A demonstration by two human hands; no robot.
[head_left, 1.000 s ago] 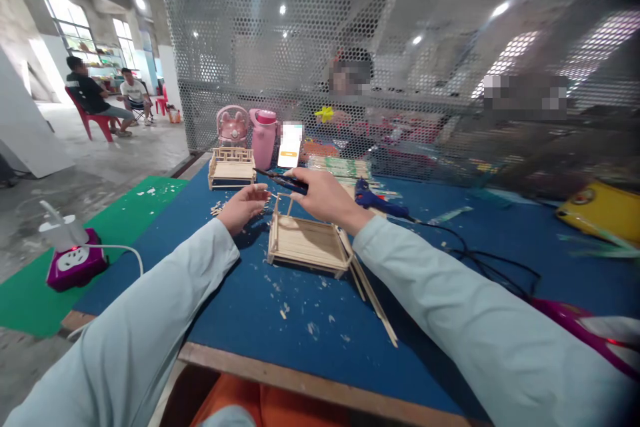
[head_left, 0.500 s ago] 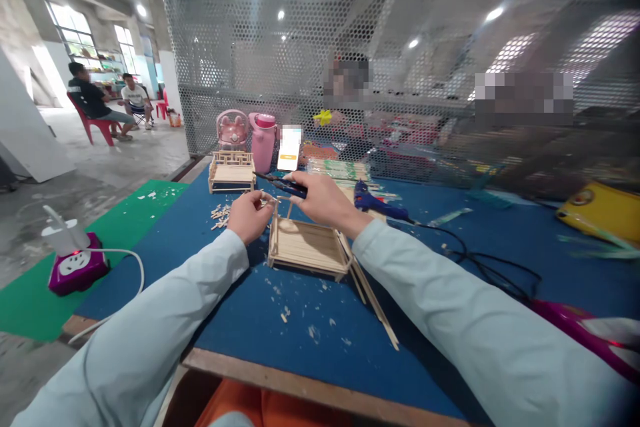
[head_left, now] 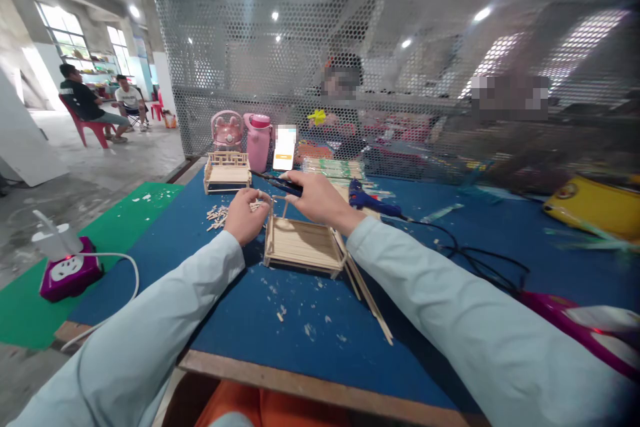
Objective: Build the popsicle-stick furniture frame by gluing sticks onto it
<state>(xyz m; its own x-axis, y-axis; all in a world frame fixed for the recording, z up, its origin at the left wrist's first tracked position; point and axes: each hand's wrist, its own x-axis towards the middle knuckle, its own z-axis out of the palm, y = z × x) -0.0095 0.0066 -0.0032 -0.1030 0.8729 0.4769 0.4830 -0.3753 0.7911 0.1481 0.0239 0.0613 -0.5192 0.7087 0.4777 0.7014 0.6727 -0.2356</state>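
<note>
A small wooden stick frame (head_left: 303, 245), a tray with upright posts, sits on the blue table mat (head_left: 280, 320) in front of me. My left hand (head_left: 245, 213) is curled, its fingertips pinching a short wooden stick piece (head_left: 264, 200) at the frame's far left post. My right hand (head_left: 320, 199) is closed on dark pliers (head_left: 280, 182), whose jaws point left over the frame's back edge. Both arms wear pale sleeves.
A finished wooden bench model (head_left: 227, 172), pink bottle (head_left: 259, 141), pink fan (head_left: 225, 130) and phone (head_left: 285, 147) stand at the back. Stick offcuts (head_left: 217, 215), long sticks (head_left: 367, 290), a blue glue gun (head_left: 370, 200) with black cable, a power strip (head_left: 67, 270) left. Mesh screen (head_left: 350, 80) with people behind it.
My left hand moved right from an open, palm-up pose to a pinch at the frame's far left post. The right hand with the pliers barely shifted.
</note>
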